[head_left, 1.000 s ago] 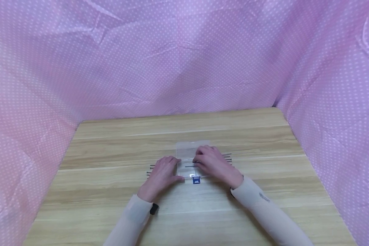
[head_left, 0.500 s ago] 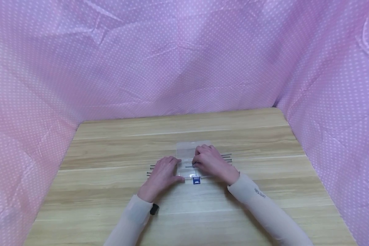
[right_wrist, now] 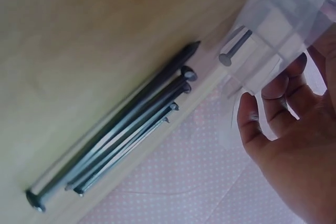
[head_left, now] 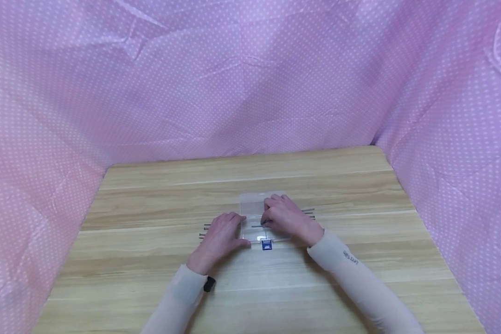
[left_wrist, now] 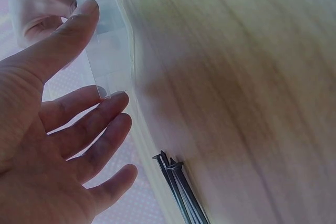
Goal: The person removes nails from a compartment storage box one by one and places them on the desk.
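Note:
A clear plastic box (head_left: 252, 234) stands on the table with its lid (head_left: 251, 203) folded back and a blue latch (head_left: 266, 244) at the front. My left hand (head_left: 218, 236) holds the box's left side, thumb toward the front and fingertips at the far corner. Over the box's right half is my right hand (head_left: 288, 219), fingers curled, seeming to pinch a nail (head_left: 256, 226) whose left end sticks out from the fingertips. Its thumb and the rest of that nail are hidden. Through the clear wall in the right wrist view, a nail (right_wrist: 236, 46) shows inside.
Several long nails (right_wrist: 126, 119) lie side by side on the wooden table (head_left: 250, 292), right of the box. More nails (left_wrist: 181, 187) lie to the left, partly behind my left hand. Pink dotted cloth (head_left: 242, 83) hangs round the table's back and sides.
My right wrist and forearm have shifted slightly up and left, turning a little, while the fingertips stay by the nail. Left hand and box have not moved.

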A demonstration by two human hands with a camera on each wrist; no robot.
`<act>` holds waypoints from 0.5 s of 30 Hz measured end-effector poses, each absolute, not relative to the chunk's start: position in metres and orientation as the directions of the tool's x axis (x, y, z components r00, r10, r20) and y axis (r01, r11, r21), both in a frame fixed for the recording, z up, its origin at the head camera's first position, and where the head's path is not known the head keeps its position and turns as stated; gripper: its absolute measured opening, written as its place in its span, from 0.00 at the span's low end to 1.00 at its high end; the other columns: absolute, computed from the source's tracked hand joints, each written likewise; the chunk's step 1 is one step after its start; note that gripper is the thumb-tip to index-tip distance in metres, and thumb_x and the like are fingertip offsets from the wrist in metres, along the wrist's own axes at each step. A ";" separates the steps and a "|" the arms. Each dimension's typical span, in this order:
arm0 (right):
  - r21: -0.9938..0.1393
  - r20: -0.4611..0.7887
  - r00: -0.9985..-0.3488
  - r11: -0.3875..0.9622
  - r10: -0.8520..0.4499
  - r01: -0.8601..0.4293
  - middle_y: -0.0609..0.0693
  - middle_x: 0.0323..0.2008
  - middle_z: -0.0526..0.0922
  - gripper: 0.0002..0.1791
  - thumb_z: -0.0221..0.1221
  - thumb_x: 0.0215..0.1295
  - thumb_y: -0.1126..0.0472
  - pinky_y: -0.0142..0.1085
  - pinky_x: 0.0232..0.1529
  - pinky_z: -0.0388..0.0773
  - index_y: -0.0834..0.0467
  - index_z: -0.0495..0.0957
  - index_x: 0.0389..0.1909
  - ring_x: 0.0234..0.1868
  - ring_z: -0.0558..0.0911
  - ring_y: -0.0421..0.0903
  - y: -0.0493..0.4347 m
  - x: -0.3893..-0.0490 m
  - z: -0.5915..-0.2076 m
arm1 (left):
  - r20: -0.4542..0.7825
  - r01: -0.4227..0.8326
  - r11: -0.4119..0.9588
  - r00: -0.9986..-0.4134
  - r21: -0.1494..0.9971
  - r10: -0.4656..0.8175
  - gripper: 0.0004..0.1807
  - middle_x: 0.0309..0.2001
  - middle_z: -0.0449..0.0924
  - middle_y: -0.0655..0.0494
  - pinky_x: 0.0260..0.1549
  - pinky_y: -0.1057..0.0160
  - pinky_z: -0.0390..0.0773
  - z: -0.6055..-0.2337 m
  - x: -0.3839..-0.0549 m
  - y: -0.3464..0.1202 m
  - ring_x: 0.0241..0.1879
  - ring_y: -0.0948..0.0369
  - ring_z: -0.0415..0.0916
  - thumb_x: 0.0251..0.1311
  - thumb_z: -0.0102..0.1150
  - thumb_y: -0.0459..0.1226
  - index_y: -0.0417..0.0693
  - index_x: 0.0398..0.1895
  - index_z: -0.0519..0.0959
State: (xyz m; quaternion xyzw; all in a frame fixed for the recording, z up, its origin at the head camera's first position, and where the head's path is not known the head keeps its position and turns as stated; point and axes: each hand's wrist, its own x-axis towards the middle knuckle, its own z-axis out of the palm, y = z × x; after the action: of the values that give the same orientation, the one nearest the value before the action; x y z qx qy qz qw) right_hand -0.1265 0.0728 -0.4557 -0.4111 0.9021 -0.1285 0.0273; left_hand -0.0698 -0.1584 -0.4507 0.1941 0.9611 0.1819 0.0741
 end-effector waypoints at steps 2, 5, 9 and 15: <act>-0.246 0.054 -0.655 0.626 -0.754 -0.740 0.40 0.33 0.75 0.04 0.73 0.63 0.55 0.36 0.41 0.67 0.44 0.92 0.37 0.37 0.69 0.43 0.072 -0.127 -0.455 | -0.075 0.343 0.860 -0.914 0.378 0.398 0.39 0.53 0.83 0.47 0.62 0.47 0.75 -0.451 -0.070 -0.158 0.53 0.49 0.78 0.49 0.82 0.51 0.39 0.60 0.80; -0.231 0.058 -0.642 0.616 -0.764 -0.753 0.41 0.34 0.76 0.03 0.73 0.63 0.55 0.37 0.42 0.70 0.45 0.93 0.37 0.37 0.70 0.43 0.071 -0.127 -0.455 | -0.076 0.342 0.860 -0.914 0.379 0.398 0.39 0.53 0.83 0.47 0.62 0.47 0.74 -0.450 -0.070 -0.158 0.53 0.49 0.78 0.49 0.82 0.51 0.39 0.61 0.80; -0.221 0.052 -0.641 0.617 -0.766 -0.755 0.42 0.35 0.78 0.03 0.73 0.63 0.55 0.38 0.43 0.72 0.47 0.92 0.36 0.38 0.71 0.43 0.070 -0.127 -0.454 | -0.067 0.349 0.856 -0.913 0.381 0.402 0.39 0.53 0.83 0.46 0.62 0.47 0.74 -0.450 -0.069 -0.158 0.54 0.49 0.78 0.49 0.82 0.51 0.39 0.61 0.79; -0.208 0.017 -0.651 0.635 -0.759 -0.744 0.42 0.37 0.79 0.03 0.71 0.65 0.56 0.38 0.46 0.73 0.48 0.92 0.38 0.41 0.72 0.43 0.069 -0.126 -0.454 | -0.057 0.356 0.853 -0.912 0.381 0.406 0.39 0.53 0.83 0.46 0.63 0.47 0.74 -0.452 -0.068 -0.158 0.55 0.49 0.78 0.49 0.82 0.50 0.39 0.61 0.80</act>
State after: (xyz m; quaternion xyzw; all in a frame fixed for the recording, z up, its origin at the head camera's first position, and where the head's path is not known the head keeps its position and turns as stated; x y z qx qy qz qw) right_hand -0.1256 0.0687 -0.4541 -0.4159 0.9033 -0.0985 0.0361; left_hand -0.0684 -0.1584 -0.4515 0.1984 0.9602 0.1846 0.0678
